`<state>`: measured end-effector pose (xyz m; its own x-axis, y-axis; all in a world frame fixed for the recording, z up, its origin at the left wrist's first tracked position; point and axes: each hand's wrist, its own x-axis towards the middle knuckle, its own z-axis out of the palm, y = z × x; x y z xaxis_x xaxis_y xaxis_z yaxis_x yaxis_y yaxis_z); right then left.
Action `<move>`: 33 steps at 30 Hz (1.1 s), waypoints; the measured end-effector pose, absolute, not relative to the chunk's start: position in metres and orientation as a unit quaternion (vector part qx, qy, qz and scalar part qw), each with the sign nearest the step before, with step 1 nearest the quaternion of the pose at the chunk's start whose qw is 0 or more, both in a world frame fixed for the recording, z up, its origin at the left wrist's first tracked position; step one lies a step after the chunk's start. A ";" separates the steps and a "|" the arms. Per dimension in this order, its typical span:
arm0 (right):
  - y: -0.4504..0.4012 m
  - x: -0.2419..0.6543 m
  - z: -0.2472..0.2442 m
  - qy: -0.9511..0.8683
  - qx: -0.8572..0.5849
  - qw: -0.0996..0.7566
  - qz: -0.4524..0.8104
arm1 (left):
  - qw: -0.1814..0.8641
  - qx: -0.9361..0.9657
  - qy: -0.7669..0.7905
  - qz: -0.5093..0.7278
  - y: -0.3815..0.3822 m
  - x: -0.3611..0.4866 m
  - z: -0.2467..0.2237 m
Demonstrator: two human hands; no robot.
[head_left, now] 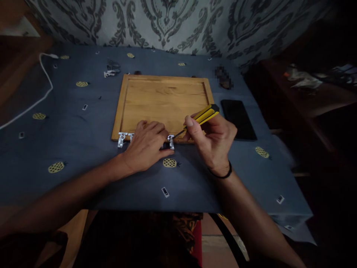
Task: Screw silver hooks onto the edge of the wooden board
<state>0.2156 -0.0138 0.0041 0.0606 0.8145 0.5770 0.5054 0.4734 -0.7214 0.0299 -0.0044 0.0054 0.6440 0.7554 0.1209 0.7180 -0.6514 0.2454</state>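
Note:
A wooden cabinet door (167, 98) with a raised frame lies flat on the table. Along its near edge sit metal hinges: one at the left corner (121, 139), another partly covered by my left hand (147, 143), and a right hinge (171, 142). My left hand is closed over the near edge, with its index finger and thumb against the right hinge. In my right hand (213, 137) is a yellow and black screwdriver (205, 113), tilted, its handle between thumb and fingers. The screwdriver's tip reaches the right hinge; the screw itself is too small to make out.
Loose metal hinges (111, 70) lie behind the door at the left. A black phone-like slab (238, 119) lies to the right, with a dark pixelated item (224, 78) behind it. A white cable (48, 80) runs down the left side of the blue tablecloth (92, 193).

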 end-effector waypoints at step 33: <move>-0.012 0.209 -0.002 -0.625 -0.516 0.558 0.179 | 0.059 0.923 0.375 0.067 0.006 0.020 0.022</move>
<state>0.2093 -0.0121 -0.0020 0.1544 0.8443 0.5131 0.4448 0.4043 -0.7992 0.0203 0.0063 0.0218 0.7095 0.7002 0.0792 0.6846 -0.7116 0.1583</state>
